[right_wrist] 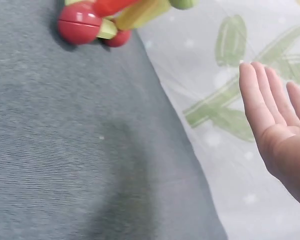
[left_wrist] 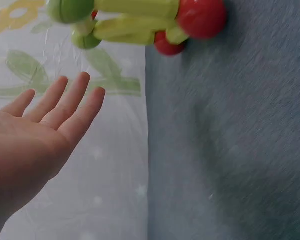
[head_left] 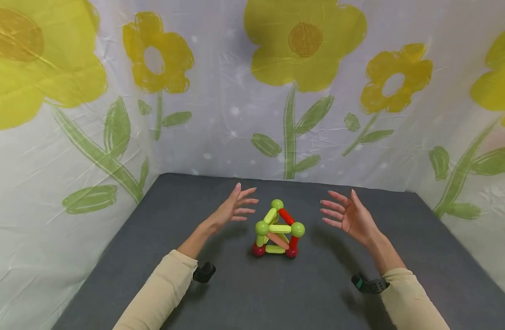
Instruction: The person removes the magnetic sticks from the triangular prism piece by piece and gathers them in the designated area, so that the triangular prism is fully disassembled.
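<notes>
A frame built from toy balls and rods (head_left: 280,228) stands on the dark grey table. Green balls make up its upper corners, and red balls (head_left: 258,250) sit at its base, joined by yellow-green, red and orange rods. To its left, my left hand (head_left: 235,206) is held above the table with fingers spread and holds nothing. My right hand (head_left: 351,215) is on the other side, palm turned toward the frame, fingers straight and apart from it. The left wrist view shows part of the frame beyond the left fingers (left_wrist: 72,107); the right wrist view shows its red base ball (right_wrist: 79,22).
A dark grey cloth-like surface (head_left: 252,298) covers the table. Pale curtains with large yellow flowers (head_left: 305,41) and green leaves rise behind it and at both sides. Each wrist wears a black band with a small device (head_left: 204,272).
</notes>
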A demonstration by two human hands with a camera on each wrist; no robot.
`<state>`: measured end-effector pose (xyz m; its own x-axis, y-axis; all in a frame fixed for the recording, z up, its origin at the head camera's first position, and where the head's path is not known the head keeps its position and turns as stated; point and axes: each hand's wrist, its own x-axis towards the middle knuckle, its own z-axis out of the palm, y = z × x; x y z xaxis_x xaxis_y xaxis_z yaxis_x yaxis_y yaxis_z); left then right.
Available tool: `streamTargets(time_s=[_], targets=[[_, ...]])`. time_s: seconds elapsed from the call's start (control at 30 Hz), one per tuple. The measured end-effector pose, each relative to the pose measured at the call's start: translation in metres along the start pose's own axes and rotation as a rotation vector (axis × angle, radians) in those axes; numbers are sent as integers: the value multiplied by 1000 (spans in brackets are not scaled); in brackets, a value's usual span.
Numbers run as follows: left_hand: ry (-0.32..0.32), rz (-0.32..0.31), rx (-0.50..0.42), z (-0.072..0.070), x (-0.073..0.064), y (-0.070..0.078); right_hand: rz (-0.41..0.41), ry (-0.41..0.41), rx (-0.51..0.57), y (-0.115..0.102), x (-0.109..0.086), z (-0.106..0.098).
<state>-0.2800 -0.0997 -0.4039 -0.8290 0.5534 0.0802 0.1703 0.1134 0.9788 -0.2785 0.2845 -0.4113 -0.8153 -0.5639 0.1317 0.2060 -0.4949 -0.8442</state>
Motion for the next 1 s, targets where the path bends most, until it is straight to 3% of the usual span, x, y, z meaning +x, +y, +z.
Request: streamTargets(time_s=[0.2,0.47,0.7,0.87,1.0], targets=[[22,-1,-22,15,-3,-7,37,-30,14,15,-4,4],[78,44,-36,34,-9,-18,86,-93,93,34,-4,7],[21,77,-4,42,-10,-24,100,-135,136,48,-2,12],[18,104,26,49,-17,-12,110,-141,115,54,1,19],[48,165,54,54,-21,-2,125,-104,66,55,3,28]])
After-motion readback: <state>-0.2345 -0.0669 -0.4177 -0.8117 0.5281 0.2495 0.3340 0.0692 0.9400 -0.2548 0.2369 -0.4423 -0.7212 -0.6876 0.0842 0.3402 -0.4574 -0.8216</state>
